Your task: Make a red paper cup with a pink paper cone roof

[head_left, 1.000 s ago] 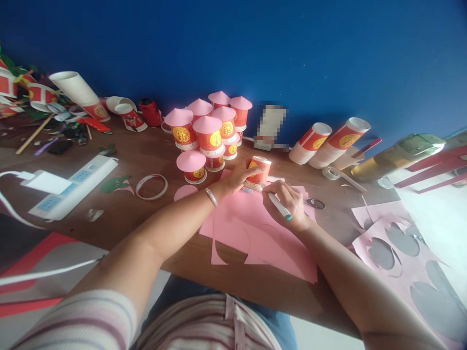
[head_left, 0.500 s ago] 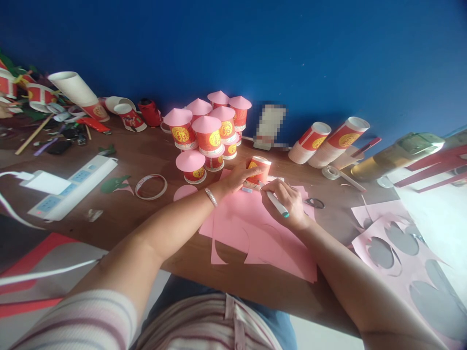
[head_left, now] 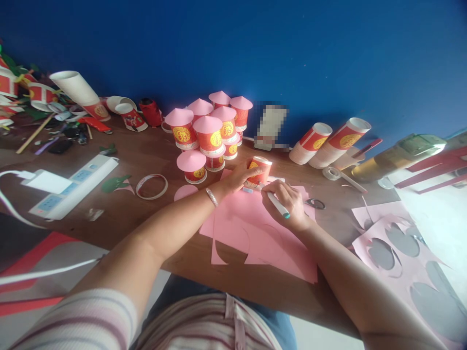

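Note:
A red paper cup stands upside down on a pink paper sheet with round cut-outs. My left hand grips the cup from the left and holds it down. My right hand is closed round a white marker with a green cap, its tip at the cup's base on the paper. Just behind stands a pile of red cups with pink cone lids.
A white power strip, a tape ring and a pink disc lie to the left. Stacked cups lie on their sides at the right, near pink scrap paper with holes. Craft clutter fills the far left.
Almost nothing: the marker in my right hand has shifted slightly along the cup's base; my left hand stays on the cup.

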Motion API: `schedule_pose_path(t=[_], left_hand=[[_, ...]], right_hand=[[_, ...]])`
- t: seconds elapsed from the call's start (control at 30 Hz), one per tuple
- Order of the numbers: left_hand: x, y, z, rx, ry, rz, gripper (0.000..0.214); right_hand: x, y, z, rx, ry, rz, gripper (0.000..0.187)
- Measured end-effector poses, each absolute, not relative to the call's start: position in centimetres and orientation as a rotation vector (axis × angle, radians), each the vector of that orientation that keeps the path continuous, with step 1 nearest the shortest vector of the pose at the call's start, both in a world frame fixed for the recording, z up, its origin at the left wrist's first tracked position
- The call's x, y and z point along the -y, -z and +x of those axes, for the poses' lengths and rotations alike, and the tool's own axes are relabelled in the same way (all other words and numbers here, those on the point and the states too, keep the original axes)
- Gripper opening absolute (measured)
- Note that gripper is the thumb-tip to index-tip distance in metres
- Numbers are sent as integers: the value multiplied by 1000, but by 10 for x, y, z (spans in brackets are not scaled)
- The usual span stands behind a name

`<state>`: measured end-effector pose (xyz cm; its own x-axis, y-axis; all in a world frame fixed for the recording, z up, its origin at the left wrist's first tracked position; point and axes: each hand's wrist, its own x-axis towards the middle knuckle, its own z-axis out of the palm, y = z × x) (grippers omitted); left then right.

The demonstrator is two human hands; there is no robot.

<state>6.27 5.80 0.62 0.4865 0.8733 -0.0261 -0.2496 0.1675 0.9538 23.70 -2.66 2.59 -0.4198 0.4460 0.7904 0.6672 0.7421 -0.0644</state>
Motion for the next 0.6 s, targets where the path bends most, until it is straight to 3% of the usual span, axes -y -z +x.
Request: schedule_pose_path(t=[0.47,0.6], left_hand=[[-54,-12,64,-667,-926,1178,40],[-52,-15,63,-672,-906,1192,45]], right_hand=[[27,-27,237,2102,298,-846,19],[26,-26,237,2090,289,-844,20]])
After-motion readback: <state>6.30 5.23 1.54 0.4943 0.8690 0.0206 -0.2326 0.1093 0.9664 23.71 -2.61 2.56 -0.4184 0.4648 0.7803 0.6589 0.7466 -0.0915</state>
